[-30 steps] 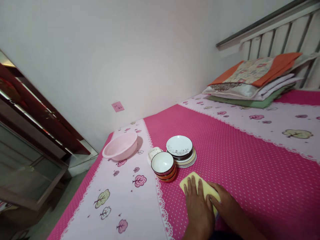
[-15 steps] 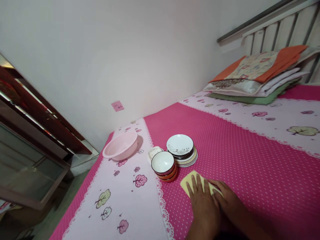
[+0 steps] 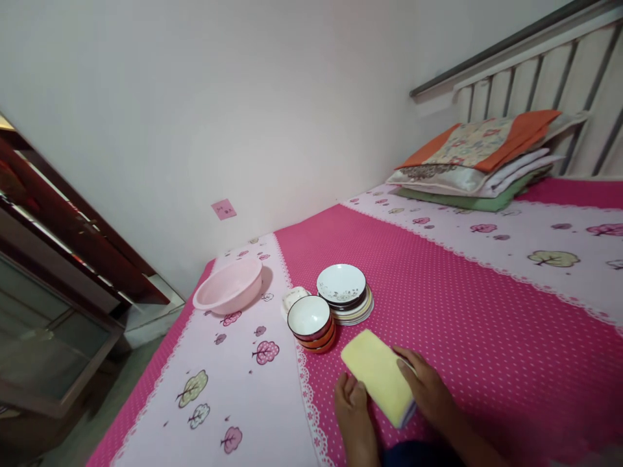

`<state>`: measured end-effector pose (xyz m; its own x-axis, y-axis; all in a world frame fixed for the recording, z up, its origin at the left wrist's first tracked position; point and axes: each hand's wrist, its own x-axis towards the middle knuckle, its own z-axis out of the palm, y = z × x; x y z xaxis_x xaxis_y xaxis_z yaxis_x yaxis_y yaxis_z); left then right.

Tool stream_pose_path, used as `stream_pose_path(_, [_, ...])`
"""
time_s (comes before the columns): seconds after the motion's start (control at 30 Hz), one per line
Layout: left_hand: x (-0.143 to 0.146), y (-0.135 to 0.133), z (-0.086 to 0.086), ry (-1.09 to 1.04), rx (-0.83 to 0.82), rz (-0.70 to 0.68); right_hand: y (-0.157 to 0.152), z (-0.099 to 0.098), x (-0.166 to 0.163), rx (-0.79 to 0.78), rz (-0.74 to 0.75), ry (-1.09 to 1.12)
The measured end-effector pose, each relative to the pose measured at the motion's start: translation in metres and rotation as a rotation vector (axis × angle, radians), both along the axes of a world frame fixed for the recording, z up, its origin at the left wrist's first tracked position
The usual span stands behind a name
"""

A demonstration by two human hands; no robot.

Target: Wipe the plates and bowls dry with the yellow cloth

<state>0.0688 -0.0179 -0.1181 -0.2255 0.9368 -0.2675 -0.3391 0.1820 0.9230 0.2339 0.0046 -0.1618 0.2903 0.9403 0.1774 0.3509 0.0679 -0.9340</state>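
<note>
A folded yellow cloth point(image 3: 377, 373) lies on the pink dotted part of the bedspread, with a paler layer showing at its lower right corner. My right hand point(image 3: 426, 386) pinches its right edge, thumb on top and fingers at the far side. At the cloth's left edge, my left hand point(image 3: 354, 408) is closed, its fingers curled and its thumb against the edge. Just beyond the cloth stand a stack of bowls point(image 3: 311, 318) with white insides and orange-brown outsides, and a stack of plates point(image 3: 342, 284) topped by a white one with a floral print.
Behind the bowls sits a small white dish point(image 3: 294, 297), partly hidden. A pink basin point(image 3: 230, 287) stands near the bed's left edge by the wall. Pillows and folded bedding point(image 3: 474, 159) are piled at the far right beside the headboard point(image 3: 545, 91).
My left hand has come off the top of the cloth to its left edge. My right hand now grips the right edge, and more of the cloth shows. The view has shifted slightly.
</note>
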Motion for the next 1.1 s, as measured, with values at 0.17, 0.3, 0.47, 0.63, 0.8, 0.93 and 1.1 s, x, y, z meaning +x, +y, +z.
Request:
stream_pose_path(0.17, [0.028, 0.013, 0.014, -0.388, -0.125, -0.226, -0.002, 0.014, -0.004, -0.091, 0.075, 0.148])
stream_pose_path(0.3, [0.031, 0.007, 0.015, -0.445, -0.186, -0.229, -0.016, 0.019, -0.008, -0.130, 0.111, 0.254])
stream_pose_path(0.47, [0.010, -0.014, 0.018, -0.445, -0.144, -0.266, -0.042, 0.043, -0.011, -0.196, 0.214, 0.343])
stream_pose_path(0.63, [-0.008, -0.035, 0.043, -0.178, 0.118, -0.483, -0.055, 0.108, -0.015, -0.267, 0.362, 0.604])
stream_pose_path(0.8, [-0.016, -0.054, 0.061, -0.013, 0.163, -0.630, -0.052, 0.141, -0.025, -0.163, 0.215, 0.753])
stream_pose_path(0.93, [-0.016, -0.066, 0.069, 0.056, 0.204, -0.483, -0.052, 0.139, -0.036, -0.085, 0.181, 0.655])
stream_pose_path(1.1, [-0.025, -0.070, 0.078, 0.324, 0.141, -0.188, -0.062, 0.141, -0.047, -0.015, 0.163, 0.422])
